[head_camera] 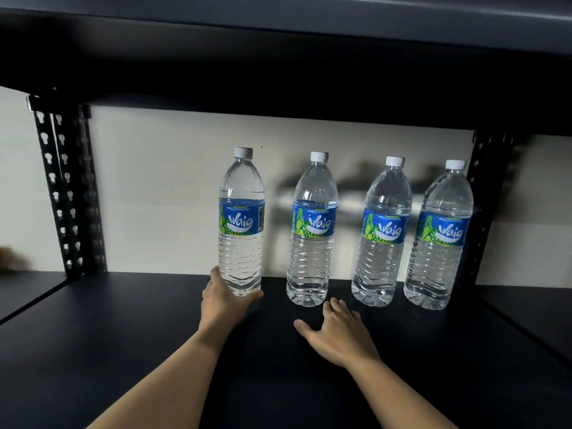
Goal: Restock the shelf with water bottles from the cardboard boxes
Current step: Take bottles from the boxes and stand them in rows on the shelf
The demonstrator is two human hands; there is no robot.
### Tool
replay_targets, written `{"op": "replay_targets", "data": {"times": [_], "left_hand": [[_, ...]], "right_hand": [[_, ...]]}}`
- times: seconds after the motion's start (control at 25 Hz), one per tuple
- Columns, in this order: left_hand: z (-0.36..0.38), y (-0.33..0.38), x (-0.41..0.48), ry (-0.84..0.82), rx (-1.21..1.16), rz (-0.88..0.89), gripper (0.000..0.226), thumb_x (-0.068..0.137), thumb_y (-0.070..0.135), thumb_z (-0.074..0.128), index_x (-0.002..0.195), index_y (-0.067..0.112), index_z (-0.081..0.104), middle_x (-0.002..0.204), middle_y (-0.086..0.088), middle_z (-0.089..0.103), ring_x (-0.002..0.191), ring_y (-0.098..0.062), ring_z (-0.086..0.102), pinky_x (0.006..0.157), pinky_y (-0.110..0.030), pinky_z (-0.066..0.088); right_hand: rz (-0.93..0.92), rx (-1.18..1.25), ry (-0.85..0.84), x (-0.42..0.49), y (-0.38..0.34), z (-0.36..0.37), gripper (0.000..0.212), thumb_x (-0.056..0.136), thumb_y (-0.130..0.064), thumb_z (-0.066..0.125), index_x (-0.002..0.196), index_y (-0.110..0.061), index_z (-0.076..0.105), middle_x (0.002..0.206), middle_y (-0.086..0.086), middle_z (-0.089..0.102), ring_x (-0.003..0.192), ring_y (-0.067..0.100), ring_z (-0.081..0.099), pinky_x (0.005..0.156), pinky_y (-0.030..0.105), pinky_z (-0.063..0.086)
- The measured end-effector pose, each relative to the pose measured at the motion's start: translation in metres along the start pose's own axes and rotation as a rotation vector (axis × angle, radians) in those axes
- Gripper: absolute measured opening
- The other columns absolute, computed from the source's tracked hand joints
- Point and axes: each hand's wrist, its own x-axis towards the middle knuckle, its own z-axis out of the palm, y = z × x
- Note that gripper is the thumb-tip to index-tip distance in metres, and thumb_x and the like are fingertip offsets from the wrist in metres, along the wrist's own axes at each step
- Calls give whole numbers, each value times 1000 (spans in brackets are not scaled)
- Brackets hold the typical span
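Several clear water bottles with white caps and blue-green labels stand upright in a row along the back of a dark shelf point(123, 320). My left hand point(224, 300) grips the base of the leftmost bottle point(241, 224), which stands upright. To its right stand a second bottle point(312, 230), a third bottle point(383, 233) and a fourth bottle point(441, 239) near the right post. My right hand point(335, 331) lies flat on the shelf with fingers spread, just in front of the second and third bottles, holding nothing. No cardboard box is in view.
A perforated black upright point(66, 193) stands at the back left and another upright point(483, 212) at the back right. The dark underside of the upper shelf point(278, 57) hangs low overhead. A pale wall lies behind the bottles.
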Motion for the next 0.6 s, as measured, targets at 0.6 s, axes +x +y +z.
{"op": "replay_targets", "data": {"times": [0.6], "left_hand": [[1, 2, -1, -58, 64, -1, 87, 75, 40, 83, 138, 8, 33, 137, -14, 53, 130, -32, 47, 102, -41, 42]], "right_hand": [[2, 22, 3, -3, -2, -4, 94, 90, -72, 37, 154, -5, 24, 164, 8, 17, 152, 20, 9, 123, 38, 10]]}}
